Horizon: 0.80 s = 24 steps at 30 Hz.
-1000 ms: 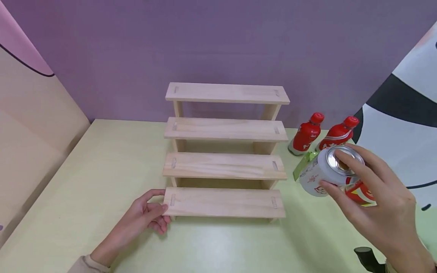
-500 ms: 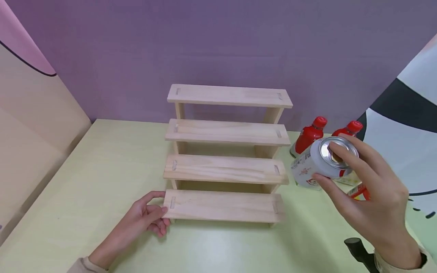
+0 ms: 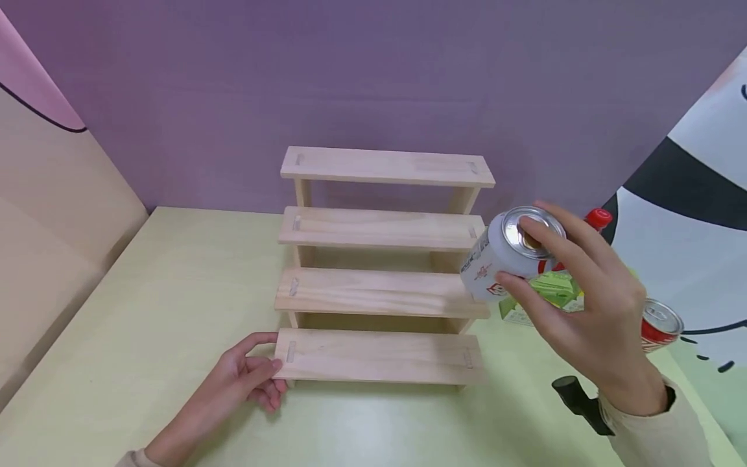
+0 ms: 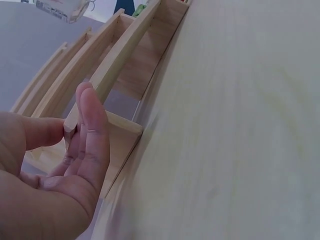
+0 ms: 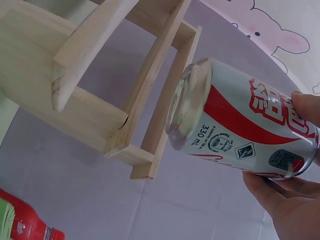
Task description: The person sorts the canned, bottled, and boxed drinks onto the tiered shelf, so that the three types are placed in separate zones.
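A light wooden stepped rack (image 3: 379, 357) stands on the pale green table, its boards rising toward the back. At the left end of its lowest board my left hand (image 3: 245, 376) pinches the wood between thumb and fingers, as the left wrist view shows close up on the board end (image 4: 102, 75). My right hand (image 3: 589, 305) holds a white drink can (image 3: 487, 263) near its top rim, tilted and raised beside the rack's right end. Red markings and "330 mL" show on the can (image 5: 240, 125) in the right wrist view, its base toward the rack.
Behind and below my right hand are green cartons (image 3: 554, 288), a red bottle (image 3: 599, 218) mostly hidden, and a red can (image 3: 661, 324). A purple wall (image 3: 373, 78) closes off the back. A black wrist mount (image 3: 578, 399) juts from the right sleeve.
My right hand has moved left and up with the white can, away from the bottles and toward the rack. My left hand keeps its grip on the lowest board.
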Each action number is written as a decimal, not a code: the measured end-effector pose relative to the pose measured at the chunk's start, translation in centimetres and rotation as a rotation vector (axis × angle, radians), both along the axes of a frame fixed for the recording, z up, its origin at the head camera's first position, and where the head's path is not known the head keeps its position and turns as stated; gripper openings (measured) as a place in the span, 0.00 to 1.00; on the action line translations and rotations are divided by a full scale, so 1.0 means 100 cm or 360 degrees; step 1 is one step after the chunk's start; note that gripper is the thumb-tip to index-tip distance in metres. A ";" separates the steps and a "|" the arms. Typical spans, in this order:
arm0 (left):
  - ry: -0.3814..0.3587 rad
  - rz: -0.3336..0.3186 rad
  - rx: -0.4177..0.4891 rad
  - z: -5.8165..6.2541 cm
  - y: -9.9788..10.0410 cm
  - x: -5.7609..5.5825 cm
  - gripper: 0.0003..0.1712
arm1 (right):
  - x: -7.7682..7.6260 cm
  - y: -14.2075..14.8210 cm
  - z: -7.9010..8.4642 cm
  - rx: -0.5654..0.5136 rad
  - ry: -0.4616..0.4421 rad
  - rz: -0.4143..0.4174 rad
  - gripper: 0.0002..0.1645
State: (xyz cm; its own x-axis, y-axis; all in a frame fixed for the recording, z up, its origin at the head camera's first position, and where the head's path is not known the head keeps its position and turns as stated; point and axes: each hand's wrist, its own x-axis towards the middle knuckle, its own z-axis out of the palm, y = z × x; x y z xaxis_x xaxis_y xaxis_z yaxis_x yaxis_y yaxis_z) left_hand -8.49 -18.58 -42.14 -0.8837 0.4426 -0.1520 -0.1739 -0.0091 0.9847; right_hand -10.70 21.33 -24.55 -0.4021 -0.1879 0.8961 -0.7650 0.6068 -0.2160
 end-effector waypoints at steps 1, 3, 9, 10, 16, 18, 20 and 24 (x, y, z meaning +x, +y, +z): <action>0.0000 0.0002 -0.0002 0.001 0.000 0.001 0.31 | -0.002 -0.002 0.001 -0.0001 -0.0001 0.0004 0.39; -0.0004 0.0003 0.0001 0.001 -0.001 0.001 0.31 | -0.007 -0.005 0.002 0.0001 -0.0002 0.0004 0.39; -0.0015 -0.0001 0.0023 0.001 0.000 0.002 0.31 | -0.018 -0.014 0.010 0.0015 -0.0051 0.0007 0.40; -0.0013 -0.0002 0.0026 0.001 0.000 0.002 0.31 | -0.020 -0.016 0.011 0.0009 -0.0049 0.0017 0.40; 0.0009 -0.0005 0.0045 0.000 0.000 0.001 0.30 | -0.029 -0.026 0.022 0.0049 -0.0097 0.0078 0.40; 0.0015 -0.0004 0.0048 0.000 0.000 0.001 0.30 | -0.032 -0.031 0.025 0.0041 -0.0106 0.0098 0.40; 0.0017 0.0002 0.0046 0.000 0.000 0.001 0.30 | -0.036 -0.035 0.028 0.0029 -0.0098 0.0118 0.40; 0.0013 0.0014 0.0042 -0.001 0.000 0.001 0.30 | -0.044 -0.043 0.033 0.0008 -0.0065 0.0161 0.33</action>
State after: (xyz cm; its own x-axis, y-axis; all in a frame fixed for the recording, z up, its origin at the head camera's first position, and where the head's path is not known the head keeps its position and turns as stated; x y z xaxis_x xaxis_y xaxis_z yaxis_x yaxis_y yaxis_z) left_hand -8.36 -18.53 -42.20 -0.8887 0.4388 -0.1332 -0.1656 -0.0363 0.9855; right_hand -15.06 17.02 -21.28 -0.4168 -0.2337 0.8784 -0.8132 0.5278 -0.2454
